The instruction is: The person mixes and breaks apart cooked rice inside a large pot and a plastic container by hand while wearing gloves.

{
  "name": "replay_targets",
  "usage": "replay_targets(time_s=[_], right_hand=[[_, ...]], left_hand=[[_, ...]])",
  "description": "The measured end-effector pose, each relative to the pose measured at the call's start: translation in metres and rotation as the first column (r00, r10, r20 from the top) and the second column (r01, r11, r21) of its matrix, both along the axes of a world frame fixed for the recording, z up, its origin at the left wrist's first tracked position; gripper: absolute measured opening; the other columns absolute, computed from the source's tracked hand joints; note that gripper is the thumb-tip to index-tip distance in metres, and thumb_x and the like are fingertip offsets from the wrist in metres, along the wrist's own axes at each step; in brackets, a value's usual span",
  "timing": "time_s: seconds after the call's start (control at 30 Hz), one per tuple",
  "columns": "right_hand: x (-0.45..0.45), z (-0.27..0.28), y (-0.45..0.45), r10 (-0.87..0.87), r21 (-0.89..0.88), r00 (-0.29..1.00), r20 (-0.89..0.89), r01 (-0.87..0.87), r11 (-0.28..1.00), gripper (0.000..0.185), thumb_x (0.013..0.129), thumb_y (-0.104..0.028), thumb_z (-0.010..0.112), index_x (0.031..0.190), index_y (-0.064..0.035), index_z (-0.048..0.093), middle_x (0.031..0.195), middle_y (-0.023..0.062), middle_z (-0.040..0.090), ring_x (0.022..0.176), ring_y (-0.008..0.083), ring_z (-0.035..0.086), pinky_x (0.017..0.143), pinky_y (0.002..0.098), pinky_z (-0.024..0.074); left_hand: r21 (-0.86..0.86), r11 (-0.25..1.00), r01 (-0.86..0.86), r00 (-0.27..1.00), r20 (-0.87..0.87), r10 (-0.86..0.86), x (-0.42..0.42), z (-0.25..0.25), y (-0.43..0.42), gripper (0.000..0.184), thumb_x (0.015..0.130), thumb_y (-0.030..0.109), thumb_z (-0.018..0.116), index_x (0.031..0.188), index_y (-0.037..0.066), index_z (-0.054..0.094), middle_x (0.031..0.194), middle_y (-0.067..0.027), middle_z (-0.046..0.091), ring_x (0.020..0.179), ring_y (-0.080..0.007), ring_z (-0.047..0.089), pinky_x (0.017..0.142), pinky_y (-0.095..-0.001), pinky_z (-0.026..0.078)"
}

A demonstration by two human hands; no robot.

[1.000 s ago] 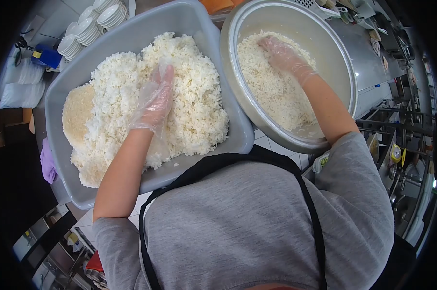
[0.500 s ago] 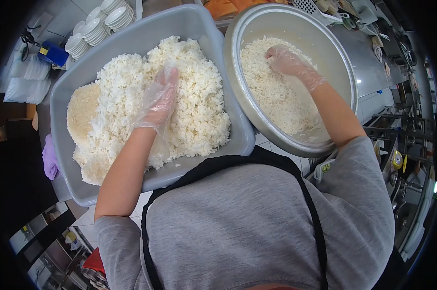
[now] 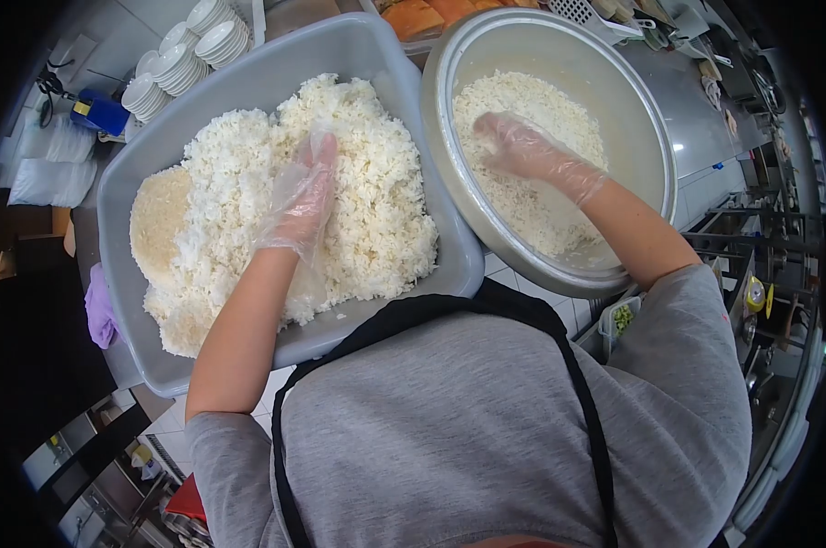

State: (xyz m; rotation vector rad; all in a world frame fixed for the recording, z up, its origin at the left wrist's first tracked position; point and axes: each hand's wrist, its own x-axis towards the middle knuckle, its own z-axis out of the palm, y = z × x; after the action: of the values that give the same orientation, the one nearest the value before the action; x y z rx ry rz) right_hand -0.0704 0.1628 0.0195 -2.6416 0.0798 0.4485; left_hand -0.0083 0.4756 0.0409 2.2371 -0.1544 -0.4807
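Observation:
My left hand [image 3: 303, 196], in a clear plastic glove, lies on the heap of white rice [image 3: 239, 173] with its fingers stretched out. The heap fills much of a grey plastic tub [image 3: 363, 46], and a flat round cake of rice [image 3: 160, 215] sits at its left end. My right hand [image 3: 527, 151], gloved too, is over the rice [image 3: 550, 215] inside a round metal pot [image 3: 632, 110]. Its fingers are curled and point left; whether rice is between them is hidden.
Stacks of white bowls [image 3: 171, 68] stand behind the tub at the left, near a blue object [image 3: 107, 112] and plastic bags [image 3: 52, 183]. A purple cloth [image 3: 99, 306] hangs left of the tub. Orange food [image 3: 426, 16] lies in a tray behind. A container with green pieces [image 3: 621, 318] is below the pot.
My right hand has moved left and down inside the pot, toward its near-left side. My left hand keeps its place on the heap. The whole view has shifted slightly.

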Motion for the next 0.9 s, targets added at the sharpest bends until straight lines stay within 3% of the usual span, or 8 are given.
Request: replay_targets(time_s=[0.1, 0.3, 0.43, 0.53, 0.6, 0.63, 0.7, 0.9], right_hand=[[-0.01, 0.001, 0.015, 0.143, -0.042, 0.973, 0.182, -0.137, 0.99, 0.051, 0.077, -0.016, 0.07, 0.125, -0.0102, 0.055, 0.118, 0.0179, 0.056, 0.116, 0.0308, 0.054, 0.1, 0.0384, 0.0446], [-0.006, -0.003, 0.041, 0.269, -0.159, 0.958, 0.097, -0.252, 0.955, 0.037, 0.077, -0.007, 0.063, 0.114, -0.0085, 0.059, 0.113, 0.0146, 0.057, 0.113, 0.0296, 0.056, 0.097, 0.0392, 0.0456], [0.007, -0.008, 0.035, 0.278, -0.13, 0.958, 0.065, -0.268, 0.955, 0.032, 0.077, -0.002, 0.058, 0.109, -0.0054, 0.06, 0.117, 0.0136, 0.057, 0.113, 0.0298, 0.056, 0.097, 0.0396, 0.0451], [0.025, -0.031, 0.018, 0.067, -0.104, 0.998, 0.009, -0.065, 0.992, 0.035, 0.079, -0.008, 0.059, 0.113, -0.0048, 0.06, 0.122, 0.0152, 0.056, 0.116, 0.0304, 0.055, 0.099, 0.0383, 0.0442], [0.022, -0.043, 0.008, -0.049, 0.033, 0.872, 0.487, 0.038, 0.999, 0.032, 0.084, -0.016, 0.062, 0.114, -0.0057, 0.061, 0.107, 0.0197, 0.062, 0.104, 0.0352, 0.059, 0.095, 0.0396, 0.0457], [0.023, -0.045, 0.008, -0.05, 0.032, 0.873, 0.486, 0.039, 0.999, 0.032, 0.084, -0.016, 0.062, 0.114, -0.0057, 0.061, 0.107, 0.0197, 0.062, 0.104, 0.0352, 0.059, 0.095, 0.0396, 0.0457], [0.028, -0.045, 0.013, 0.069, -0.002, 0.941, 0.33, -0.072, 0.997, 0.049, 0.081, -0.026, 0.064, 0.125, -0.0069, 0.056, 0.127, 0.017, 0.054, 0.122, 0.0294, 0.051, 0.105, 0.0381, 0.0391], [0.03, -0.023, 0.02, 0.12, 0.03, 0.986, 0.115, -0.124, 0.992, 0.037, 0.084, -0.026, 0.062, 0.116, -0.0068, 0.064, 0.123, 0.0165, 0.058, 0.117, 0.0282, 0.054, 0.101, 0.0387, 0.0418]], left_hand=[[0.072, 0.997, 0.005, 0.999, -0.041, -0.002, 0.002, 0.002, -0.001, 0.081, 0.092, 0.066, 0.034, 0.146, 0.006, 0.034, 0.124, -0.0261, 0.058, 0.117, -0.0404, 0.053, 0.1, -0.042, 0.038], [0.054, 0.998, 0.014, 0.999, -0.038, -0.012, 0.002, 0.0, -0.001, 0.085, 0.092, 0.067, 0.033, 0.145, 0.002, 0.032, 0.133, -0.0276, 0.05, 0.125, -0.0421, 0.046, 0.105, -0.0417, 0.033], [0.036, 0.999, 0.019, 1.0, 0.0, -0.019, 0.003, -0.009, 0.002, 0.084, 0.092, 0.067, 0.032, 0.146, 0.002, 0.032, 0.135, -0.0284, 0.049, 0.127, -0.0431, 0.045, 0.107, -0.0417, 0.032], [0.053, 0.998, 0.029, 1.0, -0.004, -0.028, 0.006, -0.013, 0.003, 0.084, 0.092, 0.066, 0.032, 0.146, 0.002, 0.032, 0.134, -0.0283, 0.049, 0.126, -0.0428, 0.045, 0.106, -0.0421, 0.032], [0.065, 0.997, 0.031, 0.999, 0.032, -0.033, 0.007, -0.013, 0.002, 0.084, 0.092, 0.067, 0.031, 0.146, 0.003, 0.032, 0.132, -0.0285, 0.051, 0.125, -0.0432, 0.047, 0.105, -0.0427, 0.034], [0.064, 0.997, 0.032, 0.999, 0.031, -0.034, 0.005, -0.009, 0.001, 0.084, 0.092, 0.067, 0.031, 0.146, 0.003, 0.032, 0.132, -0.0285, 0.051, 0.125, -0.0432, 0.047, 0.105, -0.0427, 0.034], [0.071, 0.997, 0.032, 0.998, -0.063, -0.028, 0.002, 0.004, -0.001, 0.085, 0.092, 0.067, 0.031, 0.146, 0.002, 0.031, 0.132, -0.0283, 0.051, 0.124, -0.043, 0.047, 0.104, -0.043, 0.034], [0.056, 0.998, 0.037, 0.999, -0.031, -0.035, 0.003, -0.003, 0.002, 0.087, 0.092, 0.068, 0.032, 0.146, 0.0, 0.03, 0.132, -0.0275, 0.052, 0.124, -0.0416, 0.048, 0.104, -0.0412, 0.034]])
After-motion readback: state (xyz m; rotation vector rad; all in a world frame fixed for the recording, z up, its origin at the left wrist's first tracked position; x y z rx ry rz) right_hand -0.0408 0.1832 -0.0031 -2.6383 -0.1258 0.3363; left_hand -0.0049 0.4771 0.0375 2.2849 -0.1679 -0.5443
